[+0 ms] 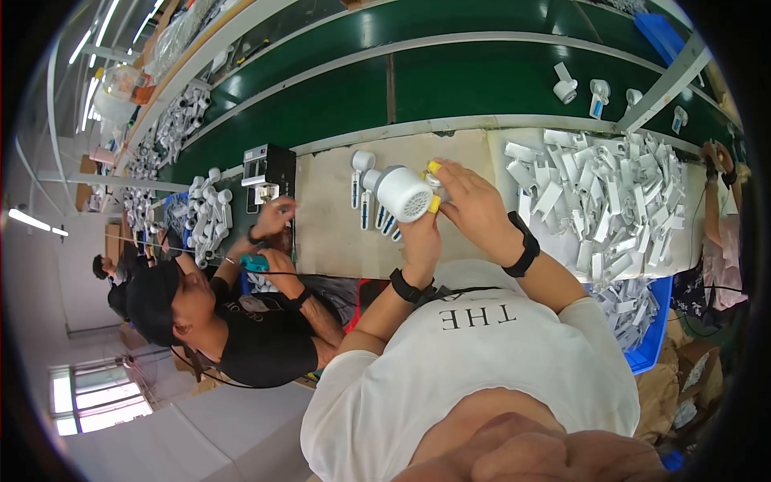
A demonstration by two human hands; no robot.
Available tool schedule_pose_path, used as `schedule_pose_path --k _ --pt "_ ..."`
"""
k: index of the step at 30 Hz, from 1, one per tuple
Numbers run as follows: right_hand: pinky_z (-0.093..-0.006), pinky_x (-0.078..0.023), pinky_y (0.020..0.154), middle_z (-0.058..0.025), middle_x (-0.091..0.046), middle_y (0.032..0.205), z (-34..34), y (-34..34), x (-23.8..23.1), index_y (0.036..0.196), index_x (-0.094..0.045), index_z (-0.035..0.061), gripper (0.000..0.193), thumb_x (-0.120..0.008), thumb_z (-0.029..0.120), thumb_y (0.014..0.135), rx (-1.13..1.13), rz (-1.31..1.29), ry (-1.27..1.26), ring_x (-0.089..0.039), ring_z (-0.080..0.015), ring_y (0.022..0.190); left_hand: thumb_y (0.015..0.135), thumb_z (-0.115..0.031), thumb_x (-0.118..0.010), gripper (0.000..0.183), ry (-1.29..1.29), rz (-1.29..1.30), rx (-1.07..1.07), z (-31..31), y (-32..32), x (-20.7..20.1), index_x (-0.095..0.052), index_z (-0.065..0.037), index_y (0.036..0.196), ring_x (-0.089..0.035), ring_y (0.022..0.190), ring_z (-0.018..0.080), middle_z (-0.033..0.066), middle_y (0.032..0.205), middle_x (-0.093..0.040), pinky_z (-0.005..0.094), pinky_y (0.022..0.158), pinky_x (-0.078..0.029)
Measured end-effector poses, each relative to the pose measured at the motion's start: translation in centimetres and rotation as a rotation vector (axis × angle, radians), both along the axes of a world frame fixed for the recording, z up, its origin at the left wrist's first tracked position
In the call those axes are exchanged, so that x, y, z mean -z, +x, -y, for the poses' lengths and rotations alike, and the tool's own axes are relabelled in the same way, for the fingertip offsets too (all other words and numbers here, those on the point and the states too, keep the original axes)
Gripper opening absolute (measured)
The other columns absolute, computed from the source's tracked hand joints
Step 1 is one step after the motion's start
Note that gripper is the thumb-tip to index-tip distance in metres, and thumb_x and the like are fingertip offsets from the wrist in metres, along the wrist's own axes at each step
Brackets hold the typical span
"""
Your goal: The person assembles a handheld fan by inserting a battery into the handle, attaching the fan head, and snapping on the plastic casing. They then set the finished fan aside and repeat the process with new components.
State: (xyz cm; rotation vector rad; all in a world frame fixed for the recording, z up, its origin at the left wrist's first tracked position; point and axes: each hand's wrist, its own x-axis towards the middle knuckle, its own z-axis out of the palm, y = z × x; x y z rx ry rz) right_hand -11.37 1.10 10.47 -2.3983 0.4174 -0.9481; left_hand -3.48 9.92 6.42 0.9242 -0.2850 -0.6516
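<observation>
A white rounded plastic device [404,194] with a grey ring and a perforated round end is held up over the table. My left hand [421,243] grips it from below, and the device hides part of the fingers. My right hand [475,207] closes on its right side, with yellow covers on the thumb and a fingertip. What lies between those two fingertips is too small to make out. Behind and left of the device, several white handle pieces with blue strips [356,189] lie on the pale work surface [321,233]. One has a round white head [363,160].
To the right lies a big heap of white plastic housings [598,201], above a blue bin [642,353] of more parts. A black-and-white machine [269,177] stands at left, beside a co-worker [233,321] holding a teal tool [255,263]. A green conveyor [466,80] runs behind.
</observation>
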Motion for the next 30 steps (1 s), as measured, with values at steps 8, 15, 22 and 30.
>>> schedule_pose_path --k 8,15,22,30 --pt "-0.0331 -0.045 0.083 -0.0152 -0.055 0.108 0.7 -1.3 -1.5 0.115 -0.047 0.0028 0.055 -0.071 0.015 0.067 -0.056 -0.001 -0.01 -0.055 -0.0273 0.097 0.081 -0.003 -0.058 0.032 0.006 0.078 0.106 -0.5 2.0 -1.2 -0.047 0.001 0.111 -0.054 0.096 0.0198 0.009 0.106 -0.054 0.0321 0.085 -0.044" --pt "-0.0229 -0.044 0.064 -0.0059 -0.058 0.083 0.4 -4.3 0.7 0.101 -0.053 0.001 0.033 -0.067 0.019 0.076 -0.271 0.034 0.969 -0.054 -0.0102 0.073 0.082 -0.007 -0.057 0.027 -0.104 0.122 0.293 -1.2 1.5 -3.6 -0.05 -0.001 0.107 -0.056 0.096 0.0242 0.0104 0.102 -0.058 0.0365 0.087 -0.044" --pt "-0.0257 -0.044 0.06 -0.008 -0.06 0.075 0.5 -4.5 0.4 0.092 -0.054 0.0012 0.03 -0.068 0.02 0.074 -0.245 0.028 0.758 -0.057 -0.0158 0.066 0.081 -0.012 -0.06 0.029 -0.121 0.013 0.252 -1.1 1.3 -4.3 -0.051 -0.002 0.106 -0.057 0.095 0.0264 0.0121 0.099 -0.058 0.0387 0.085 -0.045" --pt "-0.0328 -0.045 0.051 -0.012 -0.058 0.066 -0.1 -3.1 2.9 0.078 -0.057 0.0018 0.03 -0.068 0.028 0.071 -0.075 -0.017 0.376 -0.056 -0.0283 0.056 0.081 -0.011 -0.057 0.028 -0.009 -0.036 0.257 0.0 2.5 -3.1 -0.049 -0.001 0.105 -0.058 0.089 0.0259 0.012 0.093 -0.058 0.0383 0.083 -0.046"
